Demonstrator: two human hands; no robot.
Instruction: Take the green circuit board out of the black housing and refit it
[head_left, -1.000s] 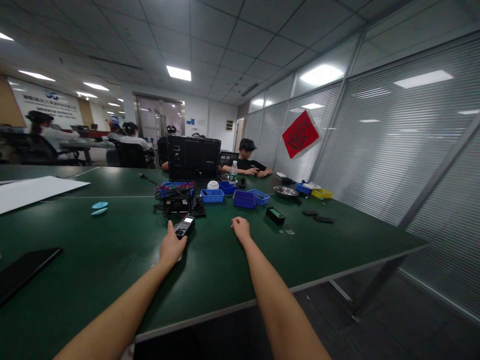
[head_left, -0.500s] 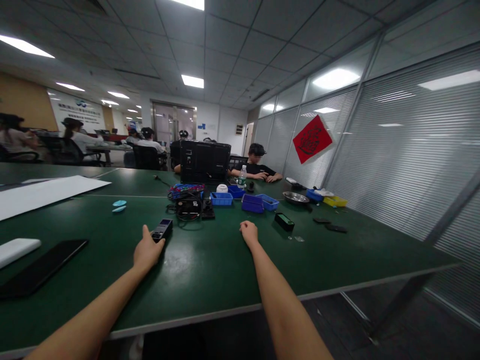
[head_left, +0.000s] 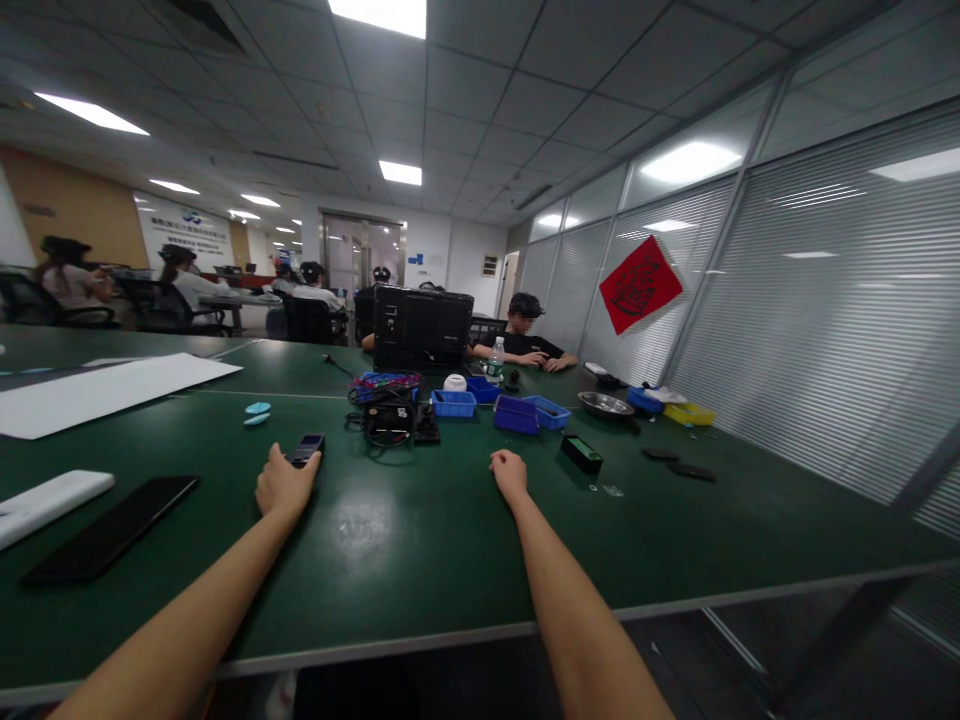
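My left hand (head_left: 286,482) is closed around a black handheld device (head_left: 308,448) with a small screen at its far end. The hand partly covers the device, which is low over or on the green table (head_left: 420,560); I cannot tell if it touches. My right hand (head_left: 510,472) rests on the table with its fingers curled in, and nothing shows in them. To its right lies an open black box (head_left: 581,453) with green inside. A small clear piece (head_left: 613,491) and a little ring (head_left: 592,488) are in front of the box.
Cables and a black adapter (head_left: 388,422) lie mid-table, near blue bins (head_left: 454,404), a white ball (head_left: 454,383) and a bottle (head_left: 496,360). Behind stands a black monitor (head_left: 424,328). A metal bowl (head_left: 604,404) is right; a black slab (head_left: 112,530) is left. A person (head_left: 529,340) sits opposite.
My left hand has moved left across the table with the device, which now points more straight ahead. My right hand stays curled in about the same place. The view has shifted slightly left.
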